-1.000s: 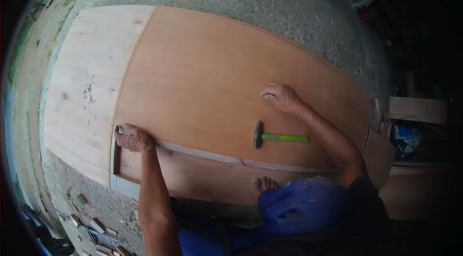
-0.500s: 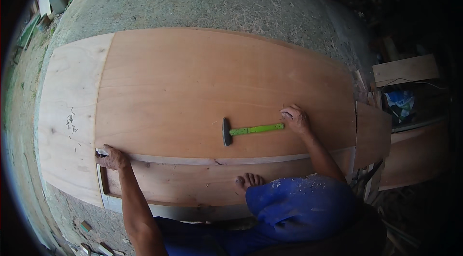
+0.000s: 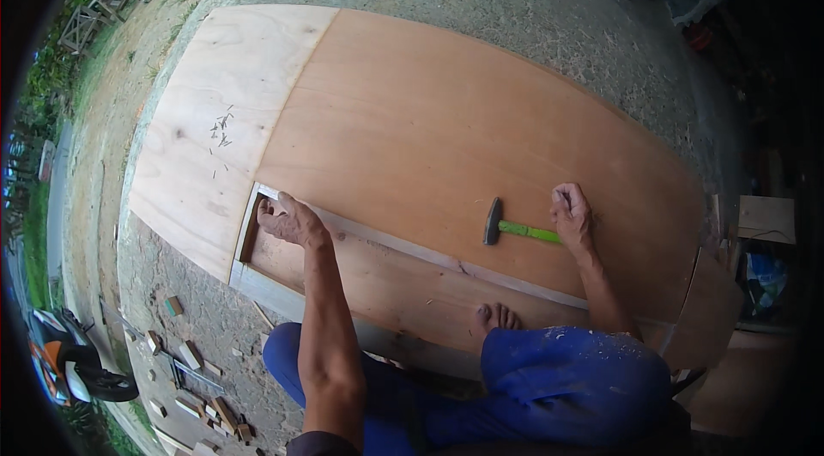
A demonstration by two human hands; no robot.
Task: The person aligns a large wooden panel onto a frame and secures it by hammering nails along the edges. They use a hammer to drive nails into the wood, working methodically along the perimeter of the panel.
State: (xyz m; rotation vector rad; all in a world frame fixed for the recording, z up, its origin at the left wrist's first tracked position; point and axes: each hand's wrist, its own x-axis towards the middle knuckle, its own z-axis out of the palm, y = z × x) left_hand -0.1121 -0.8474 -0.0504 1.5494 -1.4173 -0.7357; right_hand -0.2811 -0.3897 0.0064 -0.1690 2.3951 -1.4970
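At the left-centre of the frame the left hand [image 3: 290, 220] presses, fingers curled, on the corner of the reddish plywood sheet [image 3: 481, 138]. The sheet looks thin, wide and flexible, so it is best held at its edges. Right of centre lies the hammer [image 3: 515, 228]; the right hand [image 3: 572, 214] closes on the end of its green handle, the proper place because the steel head is heavy.

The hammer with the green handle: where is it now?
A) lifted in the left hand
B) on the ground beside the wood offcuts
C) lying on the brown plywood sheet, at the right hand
C: the hammer lies flat on the plywood sheet, its green handle end at the right hand.
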